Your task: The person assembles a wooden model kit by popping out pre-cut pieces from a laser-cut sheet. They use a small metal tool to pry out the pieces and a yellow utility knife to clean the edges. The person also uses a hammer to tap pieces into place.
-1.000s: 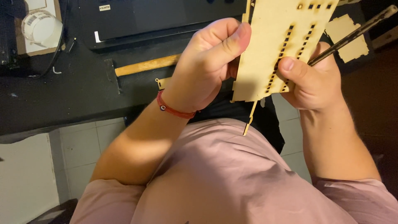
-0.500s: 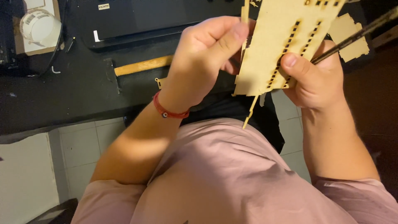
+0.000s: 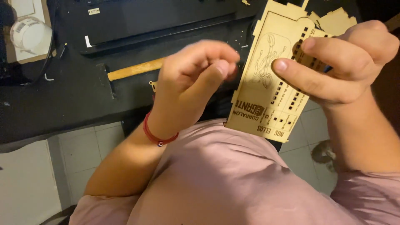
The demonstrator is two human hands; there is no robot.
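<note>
My right hand (image 3: 341, 66) holds a flat laser-cut wooden panel (image 3: 266, 87) with small square slots and engraved line art and lettering. Its fingers press across the panel's upper right part. My left hand (image 3: 193, 77) hovers just left of the panel with thumb and fingers pinched together; nothing is visible between them. A red cord bracelet (image 3: 156, 135) circles my left wrist. More pale wooden pieces (image 3: 337, 21) show behind the panel's top edge.
A black worktop (image 3: 62, 100) lies ahead with a wooden-handled tool (image 3: 133, 69), a black flat case (image 3: 154, 21) and a white roll (image 3: 27, 33) at the far left. Tiled floor (image 3: 29, 183) shows below. My pink shirt (image 3: 225, 179) fills the lower view.
The panel has been turned so its engraved face shows. My left hand has let go of it and drawn back to the left. The thin wooden strip seen below it earlier is gone from view.
</note>
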